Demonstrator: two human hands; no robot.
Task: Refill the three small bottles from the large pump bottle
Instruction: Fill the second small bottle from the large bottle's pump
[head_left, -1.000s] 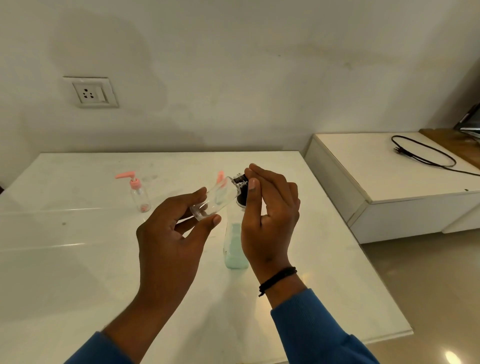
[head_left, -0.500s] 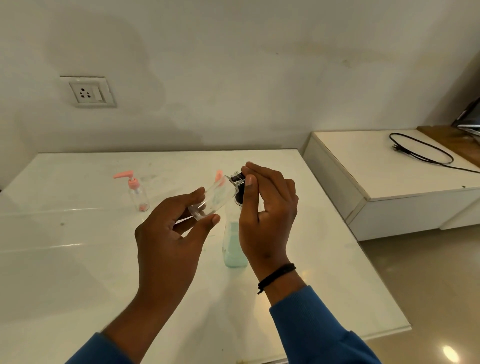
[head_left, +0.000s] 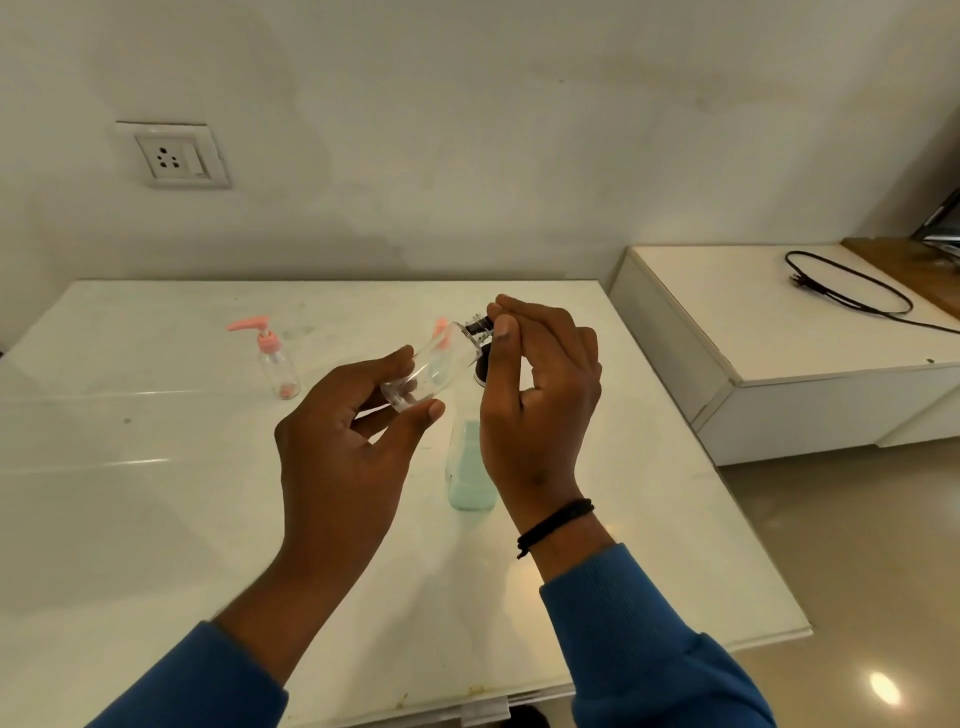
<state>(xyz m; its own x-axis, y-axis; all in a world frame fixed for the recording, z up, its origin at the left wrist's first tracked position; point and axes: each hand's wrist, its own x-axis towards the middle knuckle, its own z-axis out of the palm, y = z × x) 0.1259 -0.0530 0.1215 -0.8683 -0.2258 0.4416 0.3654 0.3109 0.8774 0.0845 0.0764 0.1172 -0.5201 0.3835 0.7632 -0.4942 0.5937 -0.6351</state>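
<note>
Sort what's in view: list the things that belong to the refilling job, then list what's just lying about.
Part of the job:
clear bottle, tilted, held in the left hand
its black cap, pinched by the right hand
pink pump bottle standing on the table
large bottle of pale green liquid

Lying about:
black cable on the side cabinet
wall socket

Glossy white desk (head_left: 156, 493) under a plain off-white wall (head_left: 467, 130). The small bottle (head_left: 434, 369) in the hands is clear with a black neck. Behind it, the big bottle (head_left: 470, 467) shows pale mint green liquid. Off to the left, another small bottle (head_left: 278, 364) is clear with a pink pump and a pink trace at the bottom. Blue sleeves (head_left: 649, 649), black wristband (head_left: 553, 525), black cable (head_left: 852, 286) on a white cabinet (head_left: 779, 374), white socket (head_left: 174, 156).
</note>
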